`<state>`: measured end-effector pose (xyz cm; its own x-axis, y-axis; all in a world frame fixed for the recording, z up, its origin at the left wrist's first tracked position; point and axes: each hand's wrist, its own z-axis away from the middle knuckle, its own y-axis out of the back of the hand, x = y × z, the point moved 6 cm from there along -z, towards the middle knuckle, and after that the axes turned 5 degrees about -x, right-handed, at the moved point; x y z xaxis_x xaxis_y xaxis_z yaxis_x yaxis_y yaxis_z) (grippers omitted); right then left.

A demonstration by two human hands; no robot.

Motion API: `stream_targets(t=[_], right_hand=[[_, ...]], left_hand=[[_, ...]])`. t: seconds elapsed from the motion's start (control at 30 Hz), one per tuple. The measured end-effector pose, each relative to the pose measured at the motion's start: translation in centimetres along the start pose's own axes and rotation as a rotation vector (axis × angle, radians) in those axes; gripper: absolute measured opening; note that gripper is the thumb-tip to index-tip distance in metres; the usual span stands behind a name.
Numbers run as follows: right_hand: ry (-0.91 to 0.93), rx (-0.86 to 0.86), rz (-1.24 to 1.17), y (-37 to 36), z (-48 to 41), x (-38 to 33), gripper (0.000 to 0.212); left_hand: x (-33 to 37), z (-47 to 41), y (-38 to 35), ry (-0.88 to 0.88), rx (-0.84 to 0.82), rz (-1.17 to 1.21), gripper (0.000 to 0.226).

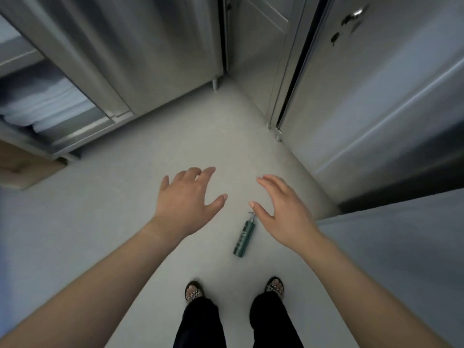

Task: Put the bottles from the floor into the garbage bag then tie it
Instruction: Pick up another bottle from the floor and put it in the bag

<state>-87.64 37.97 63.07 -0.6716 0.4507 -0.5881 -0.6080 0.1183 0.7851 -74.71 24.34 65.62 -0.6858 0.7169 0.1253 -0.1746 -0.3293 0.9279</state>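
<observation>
A dark green bottle [244, 236] with a thin pump top lies on its side on the pale grey floor, just ahead of my feet. My left hand [189, 198] is stretched out above the floor to the left of it, fingers spread, holding nothing. My right hand [282, 212] hovers palm down right beside the bottle's pump end, fingers apart and empty; its thumb covers part of the pump in this view. No garbage bag is in view.
Stainless steel cabinets [150, 54] stand ahead, the left one open with folded white cloths [47, 104] inside. A steel unit [376, 96] lines the right side. A cardboard box [27, 169] sits on the floor at the left. My sandalled feet [194, 292] stand below.
</observation>
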Motion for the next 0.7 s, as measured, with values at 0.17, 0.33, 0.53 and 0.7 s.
stream_targets(t=[0.17, 0.33, 0.53, 0.7], right_hand=[[-0.053, -0.067, -0.025, -9.2, -1.9, 7.8, 0.055], [-0.094, -0.120, -0.027, -23.6, -4.7, 18.0, 0.058], [-0.176, -0.189, -0.074, -42.0, -8.4, 29.1, 0.062], [-0.274, -0.136, -0.016, -53.4, -10.3, 38.2, 0.073]], left_hand=[[-1.7, -3.5, -9.9, 0.050, -0.010, 0.100, 0.068], [-5.0, -8.8, -25.9, 0.069, -0.052, 0.135, 0.066], [-9.0, -14.7, -45.6, 0.098, -0.052, 0.203, 0.062], [-10.4, -19.9, -58.1, 0.057, -0.050, 0.160, 0.064]])
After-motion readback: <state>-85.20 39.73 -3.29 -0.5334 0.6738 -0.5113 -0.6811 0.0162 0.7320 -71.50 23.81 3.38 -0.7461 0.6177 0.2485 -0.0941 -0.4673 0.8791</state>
